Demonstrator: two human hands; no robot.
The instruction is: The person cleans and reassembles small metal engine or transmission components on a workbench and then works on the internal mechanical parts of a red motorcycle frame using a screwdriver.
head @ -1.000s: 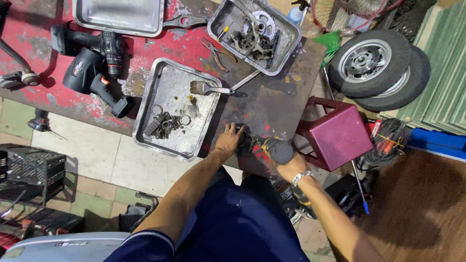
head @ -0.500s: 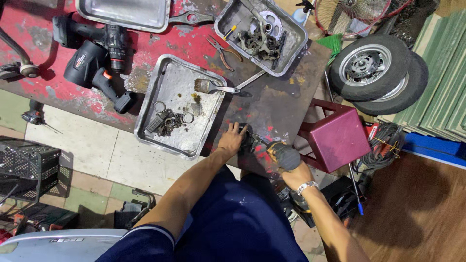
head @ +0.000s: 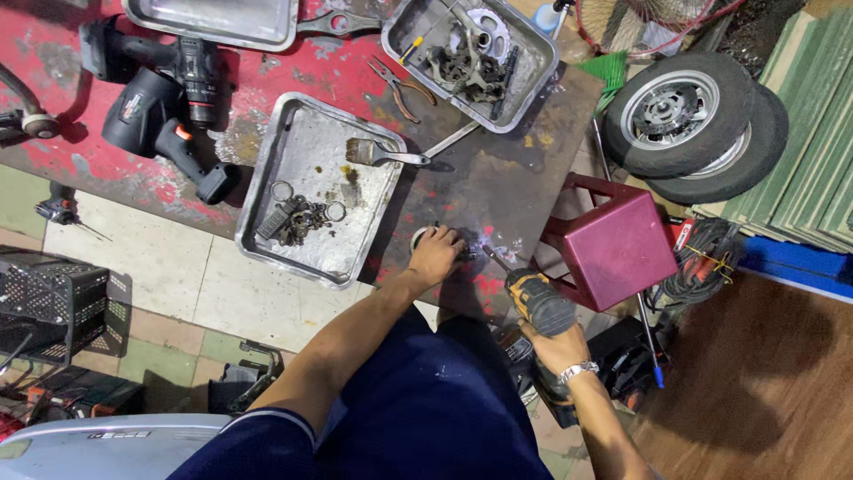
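My left hand presses down on a small round metal part at the near edge of the worn red and dark workbench; most of the part is hidden under my fingers. My right hand grips a yellow and black cordless drill, its bit angled up and left towards the part under my left hand. A metal tray just left of my left hand holds rings and small greasy parts, and a brush rests on its right rim.
A second tray with gears and parts stands at the back, pliers beside it. Black power tools lie at the left. A maroon stool stands right of the bench, two wheels beyond it. A black crate sits on the floor.
My right hand has drawn the drill back and down from the part, so the bit now shows. My left hand stays on the part.
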